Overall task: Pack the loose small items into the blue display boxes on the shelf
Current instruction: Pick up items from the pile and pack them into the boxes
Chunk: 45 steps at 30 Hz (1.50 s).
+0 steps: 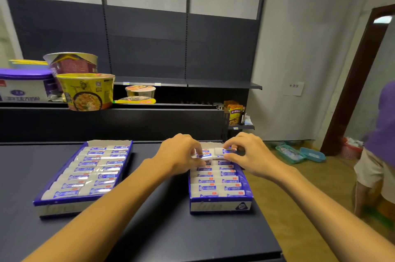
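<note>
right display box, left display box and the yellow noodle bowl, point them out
right display box (pixel 221 206): head view, on its front wall
left display box (pixel 57 208): head view, on its front wall
yellow noodle bowl (pixel 86 93): head view, on its printed side

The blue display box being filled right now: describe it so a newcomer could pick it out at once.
On the dark navy shelf top nearest the camera sit two blue cardboard display boxes of white wrapped packets. Take the right-hand box, by the shelf's right edge. Unlike the left-hand box, both hands work over its far end, each pinching a packet.
</note>
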Available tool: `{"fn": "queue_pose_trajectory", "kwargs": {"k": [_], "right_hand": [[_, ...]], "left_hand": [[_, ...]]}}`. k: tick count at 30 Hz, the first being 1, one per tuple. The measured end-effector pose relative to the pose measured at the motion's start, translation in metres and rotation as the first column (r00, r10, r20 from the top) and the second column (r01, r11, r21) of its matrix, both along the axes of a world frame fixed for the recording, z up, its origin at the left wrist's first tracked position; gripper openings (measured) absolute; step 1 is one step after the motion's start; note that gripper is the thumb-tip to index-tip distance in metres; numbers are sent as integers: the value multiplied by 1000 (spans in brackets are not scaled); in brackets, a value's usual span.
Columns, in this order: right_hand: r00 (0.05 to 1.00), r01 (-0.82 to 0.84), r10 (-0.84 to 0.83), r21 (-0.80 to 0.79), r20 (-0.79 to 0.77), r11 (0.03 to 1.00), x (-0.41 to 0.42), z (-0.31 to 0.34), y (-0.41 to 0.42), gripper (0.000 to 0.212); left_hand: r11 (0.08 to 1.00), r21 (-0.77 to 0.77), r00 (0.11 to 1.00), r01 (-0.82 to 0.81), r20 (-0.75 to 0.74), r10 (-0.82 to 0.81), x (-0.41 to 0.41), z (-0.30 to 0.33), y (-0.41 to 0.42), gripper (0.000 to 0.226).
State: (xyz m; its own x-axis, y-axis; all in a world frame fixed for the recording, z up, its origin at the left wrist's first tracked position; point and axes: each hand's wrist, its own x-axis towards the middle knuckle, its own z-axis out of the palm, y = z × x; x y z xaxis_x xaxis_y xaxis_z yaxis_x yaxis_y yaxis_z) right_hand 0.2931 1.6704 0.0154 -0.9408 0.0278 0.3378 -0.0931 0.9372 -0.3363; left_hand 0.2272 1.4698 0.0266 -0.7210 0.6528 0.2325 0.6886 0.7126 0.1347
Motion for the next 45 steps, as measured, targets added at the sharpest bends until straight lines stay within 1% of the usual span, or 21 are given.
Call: {"fn": "queue_pose_trajectory", "kwargs": {"k": [4,12,19,22,27,32,37,41,45], "right_hand": [[1000,-10,10,30,-4,999,-1,-1,0,26],[998,-21,13,133,65,991,0,-2,-5,31],[996,-44,24,234,86,971,0,0,-7,34],[996,-65,49,247,70,967,-1,4,-13,38],[985,-163,172,226,-21,961,-9,21,-42,37],[943,-296,320,207,-92,932,-17,33,-97,37],[898,-412,437,244,-58,878,-21,36,-164,36],[872,-456,486,272,-53,847,-21,42,-224,37],[849,-491,526,290,-53,821,-14,44,-293,36]], "left_hand": [[1000,-17,1000,-1,2,1,2,1,1,37],[1000,1,1000,-19,-11,19,9,0,-2,38],[992,103,992,-74,-95,84,18,2,-12,35],[982,160,984,-100,-131,122,23,1,-21,34],[959,221,964,-176,-160,214,34,-2,-46,35],[932,225,932,-284,-164,323,47,-2,-95,30],[877,233,870,-420,-174,462,63,-5,-164,26],[834,230,825,-501,-162,541,75,-2,-229,28],[804,200,782,-559,-193,592,90,0,-302,30]]}}
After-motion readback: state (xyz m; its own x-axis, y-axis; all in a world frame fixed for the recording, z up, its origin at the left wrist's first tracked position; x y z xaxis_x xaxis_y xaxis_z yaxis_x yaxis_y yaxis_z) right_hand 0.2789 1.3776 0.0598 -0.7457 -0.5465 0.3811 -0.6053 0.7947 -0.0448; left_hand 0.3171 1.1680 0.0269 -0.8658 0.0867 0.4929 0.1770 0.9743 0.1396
